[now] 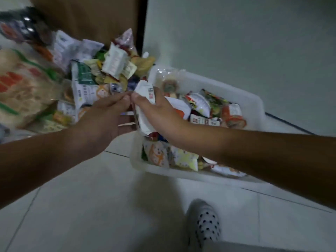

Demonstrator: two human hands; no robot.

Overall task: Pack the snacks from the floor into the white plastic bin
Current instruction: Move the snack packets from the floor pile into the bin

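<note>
**Both hands meet on one packet**

The right hand (158,113) grips a white packet (145,95) over the 9 o'clock rim of the white plastic bin (241,99). The left hand (105,113) reaches its fingertips to the packet; I cannot tell whether it pinches. The snack pile (94,73) lies at 11 o'clock, and open floor tiles (91,206) at 6 o'clock.

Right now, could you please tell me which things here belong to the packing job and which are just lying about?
Job: white plastic bin, snack pile on the floor, white packet held by the right hand, left hand next to it.
Not the job: dotted slipper, brown door, white wall.
</note>
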